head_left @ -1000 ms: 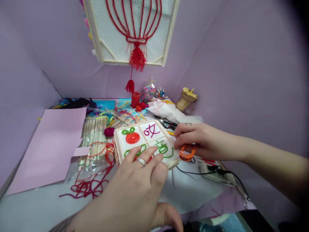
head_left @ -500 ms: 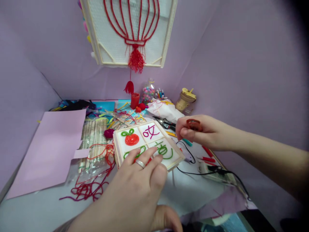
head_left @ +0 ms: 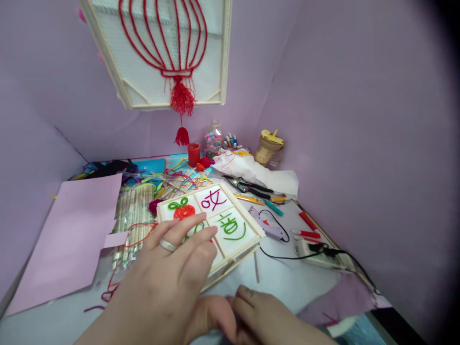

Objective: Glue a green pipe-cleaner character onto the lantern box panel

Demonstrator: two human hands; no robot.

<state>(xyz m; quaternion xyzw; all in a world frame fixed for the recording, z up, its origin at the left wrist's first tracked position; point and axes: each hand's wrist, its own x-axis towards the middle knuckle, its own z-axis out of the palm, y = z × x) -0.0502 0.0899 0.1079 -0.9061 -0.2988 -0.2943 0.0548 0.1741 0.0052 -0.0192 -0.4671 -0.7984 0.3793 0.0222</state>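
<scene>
One pink sheet (head_left: pixel 68 239) lies well left of the fingers of the left hand (head_left: pixel 168 273), bagged sticks (head_left: pixel 134 211) nearer; those fingers, slightly spread, rest on framed panel (head_left: pixel 230 227), which shows past and right of their tips; right hand (head_left: pixel 266 316) curled beside left thumb, fingers mostly hidden, can't tell if holding; lilac glue gun (head_left: pixel 273 232) beyond right fingers, red marker (head_left: pixel 308 221) farther right

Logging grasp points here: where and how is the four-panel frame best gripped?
Probably grip the frame at its near-right corner, thumb on top, coming from the near right: the corner is uncovered and its side wall shows, whereas the left hand covers the near-left part.
</scene>
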